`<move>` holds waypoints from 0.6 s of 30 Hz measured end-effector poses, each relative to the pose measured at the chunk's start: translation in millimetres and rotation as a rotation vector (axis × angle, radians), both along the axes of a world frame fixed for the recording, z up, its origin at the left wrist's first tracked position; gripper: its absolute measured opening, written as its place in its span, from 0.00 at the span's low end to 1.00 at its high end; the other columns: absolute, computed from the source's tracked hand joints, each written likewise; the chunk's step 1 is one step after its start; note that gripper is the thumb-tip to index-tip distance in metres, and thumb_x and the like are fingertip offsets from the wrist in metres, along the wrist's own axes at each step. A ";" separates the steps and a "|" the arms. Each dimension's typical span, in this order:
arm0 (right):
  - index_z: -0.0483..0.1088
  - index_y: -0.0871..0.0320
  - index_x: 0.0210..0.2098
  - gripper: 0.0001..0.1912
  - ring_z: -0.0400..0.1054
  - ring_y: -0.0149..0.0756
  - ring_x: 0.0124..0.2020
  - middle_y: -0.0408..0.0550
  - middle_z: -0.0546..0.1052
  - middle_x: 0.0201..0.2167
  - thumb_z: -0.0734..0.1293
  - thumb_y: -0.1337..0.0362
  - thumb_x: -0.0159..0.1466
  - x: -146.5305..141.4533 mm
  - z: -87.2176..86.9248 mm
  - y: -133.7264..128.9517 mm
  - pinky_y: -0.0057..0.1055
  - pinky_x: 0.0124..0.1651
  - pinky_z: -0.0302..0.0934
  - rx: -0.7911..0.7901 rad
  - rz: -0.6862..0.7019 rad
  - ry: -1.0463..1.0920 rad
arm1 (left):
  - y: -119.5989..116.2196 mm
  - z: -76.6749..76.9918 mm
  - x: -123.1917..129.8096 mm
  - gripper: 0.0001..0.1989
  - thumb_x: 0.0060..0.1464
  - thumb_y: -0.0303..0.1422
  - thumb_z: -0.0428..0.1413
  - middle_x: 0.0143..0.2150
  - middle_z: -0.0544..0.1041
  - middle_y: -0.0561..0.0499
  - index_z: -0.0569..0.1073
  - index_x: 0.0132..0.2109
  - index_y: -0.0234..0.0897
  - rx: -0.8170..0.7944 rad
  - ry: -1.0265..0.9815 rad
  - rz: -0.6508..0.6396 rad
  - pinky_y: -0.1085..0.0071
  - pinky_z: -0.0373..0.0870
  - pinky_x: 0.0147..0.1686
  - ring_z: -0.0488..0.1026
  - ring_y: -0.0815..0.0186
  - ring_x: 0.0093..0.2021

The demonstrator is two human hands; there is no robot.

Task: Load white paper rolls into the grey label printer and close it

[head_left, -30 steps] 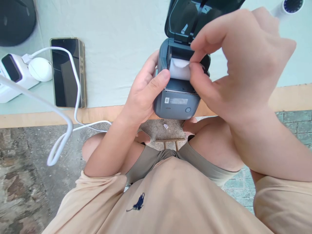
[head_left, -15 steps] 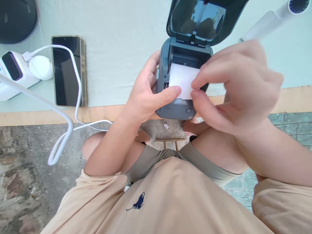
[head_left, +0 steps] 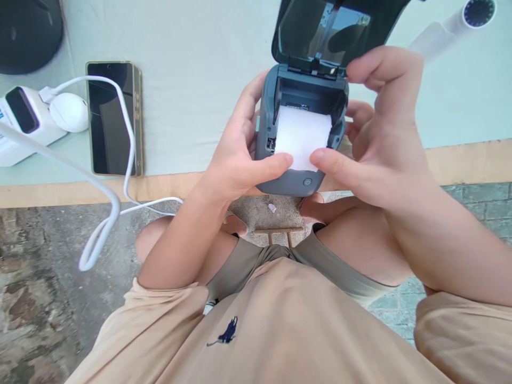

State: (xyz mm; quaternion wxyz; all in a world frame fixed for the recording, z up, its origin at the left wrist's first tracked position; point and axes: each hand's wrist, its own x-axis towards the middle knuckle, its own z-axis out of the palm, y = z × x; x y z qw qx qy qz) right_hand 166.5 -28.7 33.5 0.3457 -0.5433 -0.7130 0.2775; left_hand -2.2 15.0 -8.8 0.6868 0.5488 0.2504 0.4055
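Note:
A dark grey label printer (head_left: 285, 184) sits over the table's front edge with its dark, see-through lid (head_left: 304, 34) flipped up. White paper (head_left: 303, 130) lies inside it, its loose end reaching toward the front near the power button. My left hand (head_left: 244, 144) grips the printer's left side, its thumb resting on the paper's lower left. On the other side, my right hand (head_left: 376, 128) has its thumb on the paper's right edge. Its index fingertip touches the lid near the hinge, and the other fingers curl beside the printer, partly hidden.
Left on the pale tablecloth (head_left: 192, 96) lies a phone (head_left: 110, 117) with a white cable (head_left: 130, 133) across it. A white power strip (head_left: 28, 128) with a round plug stands beside a black rounded object (head_left: 28, 37). A white tube-shaped device (head_left: 452, 34) lies at upper right.
My right hand has let go of its pinch on the paper and spread along the printer's right side, index finger up at the lid. The paper now lies flatter and further forward.

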 end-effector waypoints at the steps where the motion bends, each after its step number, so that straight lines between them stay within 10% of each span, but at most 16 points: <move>1: 0.49 0.51 0.49 0.30 0.53 0.27 0.54 0.46 0.52 0.52 0.65 0.58 0.50 -0.2 -0.3 -0.3 0.22 0.44 0.65 -0.044 0.028 0.047 | 0.2 -0.3 0.0 0.37 0.33 0.34 0.59 0.50 0.66 0.48 0.55 0.53 0.42 0.003 -0.005 -0.003 0.66 0.69 0.43 0.68 0.59 0.47; 7: 0.39 0.48 0.55 0.41 0.61 0.26 0.49 0.46 0.48 0.58 0.67 0.59 0.49 1.5 2.8 -1.6 0.22 0.42 0.66 -0.285 0.170 0.072 | 1.6 -5.2 0.5 0.34 0.37 0.39 0.57 0.49 0.66 0.48 0.53 0.53 0.41 0.045 -0.061 -0.007 0.64 0.69 0.43 0.69 0.60 0.47; 18: 0.42 0.47 0.53 0.35 0.58 0.25 0.54 0.43 0.49 0.59 0.65 0.62 0.52 1.0 7.1 -0.2 0.20 0.46 0.66 -0.244 0.194 0.197 | -1.0 -4.2 2.1 0.47 0.33 0.45 0.60 0.49 0.67 0.49 0.44 0.58 0.47 -0.030 0.061 0.073 0.64 0.69 0.43 0.68 0.57 0.49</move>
